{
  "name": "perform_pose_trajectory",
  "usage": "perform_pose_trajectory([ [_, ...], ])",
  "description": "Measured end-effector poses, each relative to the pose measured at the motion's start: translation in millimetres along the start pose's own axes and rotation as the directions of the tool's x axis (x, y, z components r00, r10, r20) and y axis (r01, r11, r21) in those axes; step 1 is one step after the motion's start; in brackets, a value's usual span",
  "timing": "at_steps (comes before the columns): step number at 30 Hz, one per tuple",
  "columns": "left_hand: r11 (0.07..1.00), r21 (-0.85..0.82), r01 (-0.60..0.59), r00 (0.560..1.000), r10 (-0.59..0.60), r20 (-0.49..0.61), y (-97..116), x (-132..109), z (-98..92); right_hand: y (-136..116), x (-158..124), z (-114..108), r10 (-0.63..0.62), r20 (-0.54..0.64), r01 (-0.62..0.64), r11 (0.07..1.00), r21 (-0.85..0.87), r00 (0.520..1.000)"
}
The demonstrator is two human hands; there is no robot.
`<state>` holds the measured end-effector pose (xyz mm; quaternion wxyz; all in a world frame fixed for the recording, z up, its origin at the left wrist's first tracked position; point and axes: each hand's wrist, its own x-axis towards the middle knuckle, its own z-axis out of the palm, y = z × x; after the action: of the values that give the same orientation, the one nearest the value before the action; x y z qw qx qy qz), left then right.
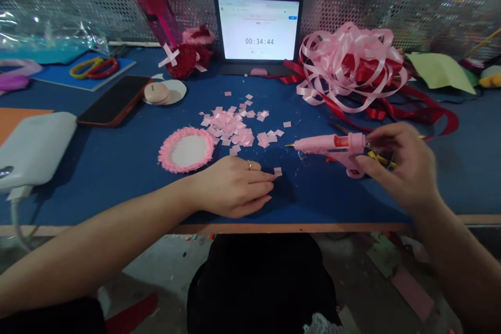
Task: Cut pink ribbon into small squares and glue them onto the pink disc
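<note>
My left hand point(238, 186) lies palm down near the table's front edge, its fingers stretched to the right. One fingertip touches a small pink ribbon square point(278, 171). Just behind this hand is a round white disc point(190, 151) with a ruffled pink border point(166, 152). On the right, my right hand point(407, 164) grips the back end of a pink glue gun point(321, 143), thumb beside the handle. The gun's metal nozzle points left. A loose pile of pink ribbon squares point(229, 125) lies between the disc and the gun.
Pink ribbon point(352, 62) lies tangled with red ribbon point(442, 120) at the back right. A tablet point(258, 28) stands behind the pile. At left are a phone point(115, 100), red-and-yellow scissors point(94, 68) and a cabled white device point(39, 146). Yellow-handled scissors point(378, 158) lie behind the gun.
</note>
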<state>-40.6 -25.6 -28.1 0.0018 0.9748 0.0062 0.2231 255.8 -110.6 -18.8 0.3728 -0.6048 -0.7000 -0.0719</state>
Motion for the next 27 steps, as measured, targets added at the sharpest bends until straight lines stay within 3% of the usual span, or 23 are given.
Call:
perform_pose_trajectory([
  [2,0.999,-0.002,-0.050,0.999,0.050,0.018,-0.3,0.2,-0.5,4.8,3.3,7.5,0.059,0.239,-0.066,0.998,0.023,0.969],
  [5,0.999,-0.001,-0.050,0.999,0.050,0.016,-0.7,0.0,-1.1,3.9,6.5,17.9,0.095,0.423,-0.108,0.994,0.007,0.901],
  [12,0.999,0.012,-0.049,0.997,0.049,0.068,-1.1,-0.5,-2.1,-5.7,3.6,13.5,0.122,0.450,-0.277,0.914,0.297,0.884],
  [16,0.999,0.006,-0.040,0.995,0.040,0.090,-1.0,0.1,-2.6,-9.9,0.8,7.5,0.048,0.550,-0.311,0.863,0.397,0.834],
  [22,0.999,0.004,-0.043,0.996,0.042,0.074,0.2,0.7,-2.6,-9.1,1.0,7.1,0.037,0.695,-0.295,0.921,0.256,0.718],
  [27,0.999,0.002,-0.043,0.995,0.043,0.086,0.2,1.4,-3.2,-14.4,4.1,4.8,0.026,0.684,-0.194,0.966,0.171,0.729],
])
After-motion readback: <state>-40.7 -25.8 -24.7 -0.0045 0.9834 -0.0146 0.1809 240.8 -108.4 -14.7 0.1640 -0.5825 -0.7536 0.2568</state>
